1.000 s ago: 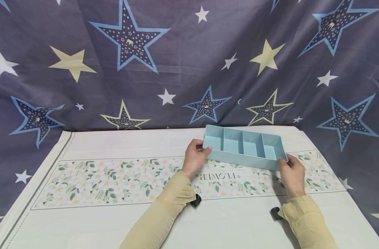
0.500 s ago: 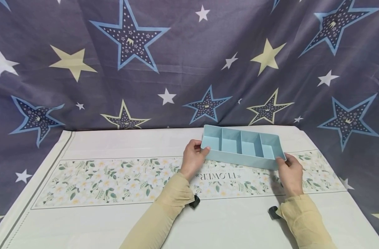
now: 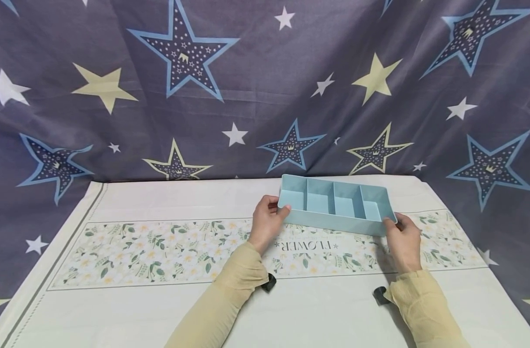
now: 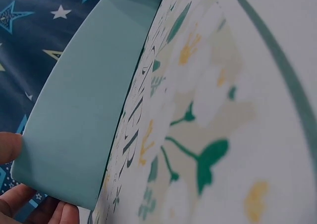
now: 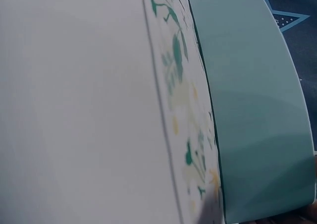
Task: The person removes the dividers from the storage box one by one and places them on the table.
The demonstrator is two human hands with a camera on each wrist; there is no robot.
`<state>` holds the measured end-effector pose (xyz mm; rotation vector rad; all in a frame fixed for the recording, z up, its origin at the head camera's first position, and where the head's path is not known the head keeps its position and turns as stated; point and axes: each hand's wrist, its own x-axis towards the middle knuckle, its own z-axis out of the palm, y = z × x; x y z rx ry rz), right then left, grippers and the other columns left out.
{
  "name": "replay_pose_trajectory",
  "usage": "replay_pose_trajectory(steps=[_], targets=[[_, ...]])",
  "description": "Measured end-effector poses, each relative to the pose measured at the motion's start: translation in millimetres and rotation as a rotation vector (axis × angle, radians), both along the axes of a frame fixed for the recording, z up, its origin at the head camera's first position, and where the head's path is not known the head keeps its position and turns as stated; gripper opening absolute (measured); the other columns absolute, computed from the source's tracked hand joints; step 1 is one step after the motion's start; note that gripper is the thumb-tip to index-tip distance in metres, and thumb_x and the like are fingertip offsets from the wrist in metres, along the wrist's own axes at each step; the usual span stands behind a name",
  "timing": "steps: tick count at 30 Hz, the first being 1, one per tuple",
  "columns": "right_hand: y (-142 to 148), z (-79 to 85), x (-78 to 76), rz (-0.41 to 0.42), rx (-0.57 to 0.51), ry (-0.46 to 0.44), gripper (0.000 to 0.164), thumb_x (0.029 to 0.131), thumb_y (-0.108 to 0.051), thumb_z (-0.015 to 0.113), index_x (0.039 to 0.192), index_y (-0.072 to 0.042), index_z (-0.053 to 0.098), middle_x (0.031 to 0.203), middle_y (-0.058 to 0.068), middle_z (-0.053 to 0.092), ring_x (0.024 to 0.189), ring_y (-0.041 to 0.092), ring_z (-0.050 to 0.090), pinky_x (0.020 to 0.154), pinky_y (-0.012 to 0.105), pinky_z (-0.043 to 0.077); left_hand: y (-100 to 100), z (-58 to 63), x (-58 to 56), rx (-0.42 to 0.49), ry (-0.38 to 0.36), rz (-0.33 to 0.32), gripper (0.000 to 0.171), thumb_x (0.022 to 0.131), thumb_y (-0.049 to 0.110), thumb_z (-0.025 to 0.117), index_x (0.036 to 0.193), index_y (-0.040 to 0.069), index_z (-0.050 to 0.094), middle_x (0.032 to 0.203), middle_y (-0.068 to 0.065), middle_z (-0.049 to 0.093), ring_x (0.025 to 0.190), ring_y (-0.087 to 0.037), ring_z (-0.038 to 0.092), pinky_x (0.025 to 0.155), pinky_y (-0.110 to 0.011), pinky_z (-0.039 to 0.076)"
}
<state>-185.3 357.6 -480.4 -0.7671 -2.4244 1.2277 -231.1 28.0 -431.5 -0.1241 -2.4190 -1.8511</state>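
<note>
A light blue rectangular organizer box (image 3: 334, 223), split by dividers into several compartments with nothing in them, sits slightly askew toward the back right of the table. The left hand (image 3: 267, 223) grips its left end, thumb on the front rim and fingers round the side. At the opposite end, the right hand (image 3: 403, 243) pinches the near right corner with thumb and fingers. In the left wrist view the long front wall of the box (image 4: 79, 95) shows, with fingertips (image 4: 17, 196) curled at its end. The right wrist view shows the same wall (image 5: 257, 110); that hand is mostly cut off.
A white cloth (image 3: 139, 314) covers the table, with a floral band (image 3: 160, 253) printed across it and the word FLOWER upside down. Behind the table hangs a dark curtain (image 3: 256, 63) with stars. A black strap piece (image 3: 268, 282) shows at the left wrist, another (image 3: 380, 295) at the right.
The box has slid a little to the left, both hands moving along with it. Their hold on its two ends stays the same. The view has shifted slightly.
</note>
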Motion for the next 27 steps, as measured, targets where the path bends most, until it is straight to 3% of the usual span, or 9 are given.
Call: replay_pose_trajectory(steps=[10, 18, 27], targets=[[-1, -4.2, -5.4, -0.004, 0.018, 0.024, 0.057, 0.089, -0.052, 0.036, 0.133, -0.015, 0.038, 0.131, 0.011, 0.044, 0.113, 0.021, 0.042, 0.092, 0.047, 0.040, -5, -1.0, 0.5, -0.001, 0.017, 0.016, 0.037, 0.080, 0.024, 0.066, 0.106, 0.002, 0.052, 0.105, -0.016, 0.056, 0.089, -0.016, 0.052, 0.083, -0.033, 0.047], [-8, -0.2, -7.2, 0.004, -0.049, 0.033, 0.055, 0.089, -0.048, 0.039, 0.133, -0.015, 0.039, 0.128, 0.012, 0.046, 0.109, 0.021, 0.045, 0.089, 0.045, 0.042, -11, -2.7, 2.1, -0.007, 0.023, 0.012, 0.037, 0.082, 0.025, 0.064, 0.108, 0.002, 0.052, 0.106, -0.017, 0.056, 0.089, -0.016, 0.052, 0.082, -0.036, 0.046], [-13, -3.2, -10.3, 0.003, -0.097, 0.025, 0.056, 0.088, -0.053, 0.040, 0.134, -0.020, 0.037, 0.132, 0.007, 0.043, 0.113, 0.019, 0.041, 0.095, 0.044, 0.038, -18, -2.1, 5.1, 0.008, 0.018, 0.013, 0.038, 0.082, 0.026, 0.064, 0.109, 0.003, 0.051, 0.106, -0.015, 0.056, 0.090, -0.016, 0.052, 0.082, -0.035, 0.047]])
